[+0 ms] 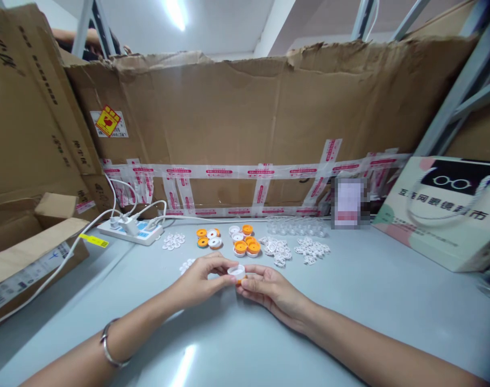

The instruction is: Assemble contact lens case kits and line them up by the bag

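My left hand (202, 279) and my right hand (269, 287) meet over the grey table (349, 301), fingers pinched together on one small white and orange cap (237, 273). A silver bangle (109, 346) circles my left wrist. Just beyond the hands lie several orange and white caps (245, 243) in two groups, a scatter of small white plastic pieces (277, 248) to their right, and a smaller white pile (173, 240) to their left. A few white pieces (186, 264) lie right by my left hand.
A torn cardboard wall (245, 129) with printed tape runs along the table's back. A white power strip (132, 230) with cables sits at back left, next to an open carton (30, 252). A printed paper bag (446, 209) stands at right. Clear small containers (297, 226) line the back.
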Tool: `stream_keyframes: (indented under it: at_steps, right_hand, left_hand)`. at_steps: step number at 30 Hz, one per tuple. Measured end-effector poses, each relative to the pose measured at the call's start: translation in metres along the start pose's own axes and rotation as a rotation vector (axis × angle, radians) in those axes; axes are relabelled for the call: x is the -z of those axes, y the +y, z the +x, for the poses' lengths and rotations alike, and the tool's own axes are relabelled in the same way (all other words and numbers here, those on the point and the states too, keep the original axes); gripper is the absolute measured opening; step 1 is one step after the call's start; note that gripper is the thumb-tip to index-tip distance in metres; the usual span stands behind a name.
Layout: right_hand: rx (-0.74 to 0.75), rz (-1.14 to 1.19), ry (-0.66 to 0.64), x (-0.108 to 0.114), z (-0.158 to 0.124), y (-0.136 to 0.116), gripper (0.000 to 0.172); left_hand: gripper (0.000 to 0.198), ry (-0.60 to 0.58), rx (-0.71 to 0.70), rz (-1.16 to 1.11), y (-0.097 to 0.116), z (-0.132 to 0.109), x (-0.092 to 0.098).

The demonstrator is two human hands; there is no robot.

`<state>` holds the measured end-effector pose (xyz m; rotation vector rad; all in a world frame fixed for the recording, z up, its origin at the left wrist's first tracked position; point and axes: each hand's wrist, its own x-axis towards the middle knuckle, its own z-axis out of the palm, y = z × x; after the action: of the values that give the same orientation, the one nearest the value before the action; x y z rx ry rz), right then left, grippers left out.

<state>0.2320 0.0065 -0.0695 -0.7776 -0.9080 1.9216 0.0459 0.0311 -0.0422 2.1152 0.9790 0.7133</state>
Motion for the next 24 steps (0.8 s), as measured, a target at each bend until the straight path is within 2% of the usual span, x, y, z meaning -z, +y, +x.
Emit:
stream_keyframes:
  at_steps: [4,7,10,15,19,21,24]
  right_hand:
    - [-0.041,-0.097,0.009,0.001,-0.001,-0.004,0.031]
    - [-0.03,-0.234,0.046,0.0,0.001,-0.005,0.035]
    - [0.032,-0.393,0.068,0.001,0.004,-0.005,0.037]
    - [0.134,-0.708,0.089,0.007,0.006,-0.003,0.029]
    - [0.191,-0.839,0.107,0.009,0.008,-0.001,0.023]
    - [0.214,-0.861,0.15,0.008,0.008,-0.007,0.023]
    - [0.308,-0.913,0.254,0.014,0.004,-0.032,0.024]
  left_hand:
    - [0.025,0.024,-0.042,0.095,0.0,-0.002,-0.006]
    - [0.023,0.025,-0.09,0.208,0.001,-0.003,-0.01]
    - [0.022,0.011,-0.108,0.265,0.001,-0.003,-0.014]
    - [0.021,-0.026,-0.111,0.336,0.001,-0.002,-0.017]
    - [0.021,-0.04,-0.094,0.345,0.002,-0.003,-0.017]
    - [0.019,-0.037,-0.07,0.329,0.002,-0.002,-0.017]
    - [0.019,-0.032,-0.022,0.285,0.001,-0.001,-0.016]
